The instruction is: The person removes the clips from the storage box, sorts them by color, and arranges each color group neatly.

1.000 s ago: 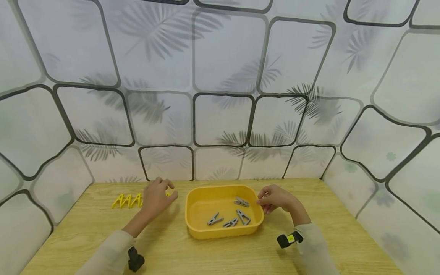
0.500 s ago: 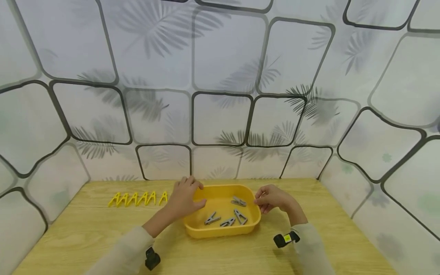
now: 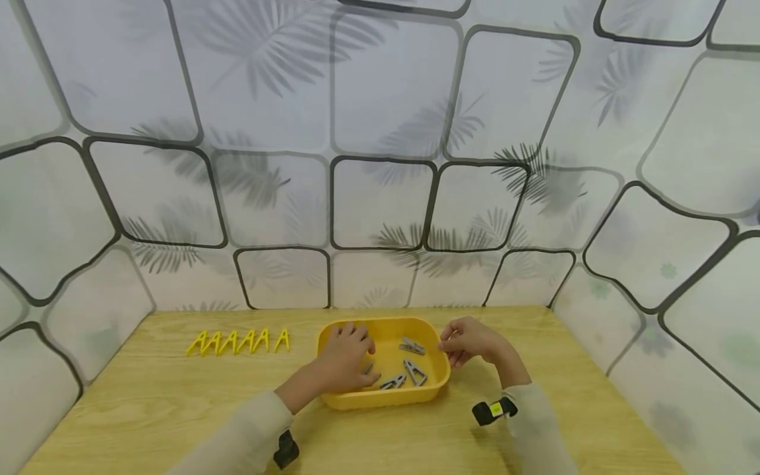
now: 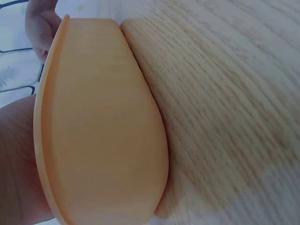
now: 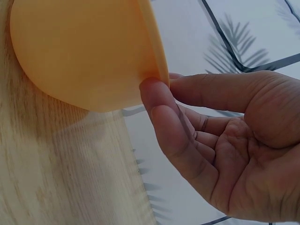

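A yellow plastic tray (image 3: 410, 396) stands on the table with grey clothespins inside. Between thumb and fingers, my right hand (image 3: 475, 343) pinches its right rim; the right wrist view shows the thumb (image 5: 211, 89) on one side of the rim and fingers on the other. My left hand (image 3: 344, 359) reaches over the tray's left part, thumb and fingers spread apart above one grey clothespin (image 3: 368, 368), mostly hidden by the hand. More grey clothespins lie to its right: one (image 3: 393, 382) at the front, one (image 3: 415, 373) beside it, another (image 3: 412, 346) farther back.
Several yellow clothespins (image 3: 234, 342) stand in a row on the wooden table (image 3: 178, 396), left of the tray. A patterned cloth wall (image 3: 380, 204) encloses the table at the back and sides.
My left hand has moved right, from beside the yellow clothespins to inside the tray, uncovering the row's right end. My right hand stays on the tray's rim.
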The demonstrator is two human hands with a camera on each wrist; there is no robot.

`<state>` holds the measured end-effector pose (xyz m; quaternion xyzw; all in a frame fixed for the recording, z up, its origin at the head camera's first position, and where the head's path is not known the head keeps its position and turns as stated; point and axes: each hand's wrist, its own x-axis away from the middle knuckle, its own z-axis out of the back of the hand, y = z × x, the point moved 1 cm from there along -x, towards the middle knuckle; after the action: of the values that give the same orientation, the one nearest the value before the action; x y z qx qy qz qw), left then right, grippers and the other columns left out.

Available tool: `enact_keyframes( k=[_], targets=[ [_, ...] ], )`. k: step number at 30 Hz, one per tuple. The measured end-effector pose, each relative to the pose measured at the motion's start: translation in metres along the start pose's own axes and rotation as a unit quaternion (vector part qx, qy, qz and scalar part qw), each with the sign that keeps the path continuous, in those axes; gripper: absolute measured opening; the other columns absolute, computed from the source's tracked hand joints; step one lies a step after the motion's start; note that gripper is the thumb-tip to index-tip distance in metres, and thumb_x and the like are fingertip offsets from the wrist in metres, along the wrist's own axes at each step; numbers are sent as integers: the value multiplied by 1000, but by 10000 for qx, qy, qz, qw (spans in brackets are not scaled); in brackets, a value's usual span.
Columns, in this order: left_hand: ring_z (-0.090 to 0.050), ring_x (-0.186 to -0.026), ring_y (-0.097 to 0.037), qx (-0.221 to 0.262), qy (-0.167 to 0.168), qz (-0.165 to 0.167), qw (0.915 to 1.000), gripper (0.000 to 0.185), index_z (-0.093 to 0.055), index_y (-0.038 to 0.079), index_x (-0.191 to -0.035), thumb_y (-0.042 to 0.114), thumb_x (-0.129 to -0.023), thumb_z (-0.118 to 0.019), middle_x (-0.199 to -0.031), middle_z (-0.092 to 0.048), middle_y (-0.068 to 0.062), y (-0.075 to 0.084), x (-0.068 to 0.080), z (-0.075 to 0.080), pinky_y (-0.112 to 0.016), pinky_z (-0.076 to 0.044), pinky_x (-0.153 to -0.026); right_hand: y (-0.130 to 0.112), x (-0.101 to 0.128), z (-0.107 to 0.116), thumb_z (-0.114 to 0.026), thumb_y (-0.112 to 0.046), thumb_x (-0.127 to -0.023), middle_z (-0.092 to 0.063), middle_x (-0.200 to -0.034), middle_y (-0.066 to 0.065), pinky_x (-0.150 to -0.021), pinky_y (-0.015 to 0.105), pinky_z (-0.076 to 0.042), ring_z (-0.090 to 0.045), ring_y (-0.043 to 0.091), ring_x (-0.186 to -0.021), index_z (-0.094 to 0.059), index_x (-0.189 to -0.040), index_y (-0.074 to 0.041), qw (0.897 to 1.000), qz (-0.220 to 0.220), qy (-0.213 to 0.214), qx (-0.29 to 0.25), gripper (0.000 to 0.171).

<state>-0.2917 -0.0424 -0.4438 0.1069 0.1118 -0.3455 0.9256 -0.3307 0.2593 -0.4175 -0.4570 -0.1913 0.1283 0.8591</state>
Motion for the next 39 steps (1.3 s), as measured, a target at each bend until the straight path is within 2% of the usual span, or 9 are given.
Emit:
enact_keyframes(
  k=[8, 15, 22, 32, 39],
  targets=[
    [-32, -84, -16, -545, -200, 0, 9983, 33, -63, 17, -94, 48, -89, -74, -92, -47, 2, 5, -3, -8, -38, -26, -78, -1, 1, 1, -69, -12, -96, -67, -73, 5, -64, 38, -62, -67, 13, -59, -62, -104, 4, 10000, -4, 8, -23, 19],
    [-31, -81, -15, -1008, -95, -81, 9948, 37, -57, 20, -81, 51, -88, -75, -90, -46, 3, 8, -4, -9, -37, -25, -77, -3, 2, 0, -68, -12, -96, -67, -73, 5, -64, 38, -62, -67, 12, -59, -62, -106, 4, 10000, -58, 39, -37, 20],
    [-33, -81, -16, -998, -250, 60, 9947, 41, -49, 21, -72, 49, -89, -74, -89, -47, 2, 8, -5, -11, -38, -26, -78, -2, 2, -1, -68, -12, -96, -66, -73, 4, -63, 36, -61, -66, 12, -59, -62, -105, 5, 10000, -32, 37, -9, 20],
    [-31, -80, -16, -987, -269, 125, 9947, 38, -53, 20, -72, 45, -89, -76, -88, -46, 2, 9, -7, -12, -37, -23, -76, 1, 2, -3, -68, -13, -96, -66, -73, 5, -63, 35, -61, -66, 12, -59, -62, -105, 5, 10000, 49, 32, -37, 20],
    [-33, -81, -16, -630, -200, 142, 9977, 32, -55, 19, -75, 38, -89, -76, -85, -44, 3, 8, -8, -5, -38, -26, -77, 1, 2, -2, -69, -13, -96, -66, -74, 5, -61, 33, -61, -66, 12, -59, -62, -106, 5, 10000, 61, 42, -61, 21]
  ],
)
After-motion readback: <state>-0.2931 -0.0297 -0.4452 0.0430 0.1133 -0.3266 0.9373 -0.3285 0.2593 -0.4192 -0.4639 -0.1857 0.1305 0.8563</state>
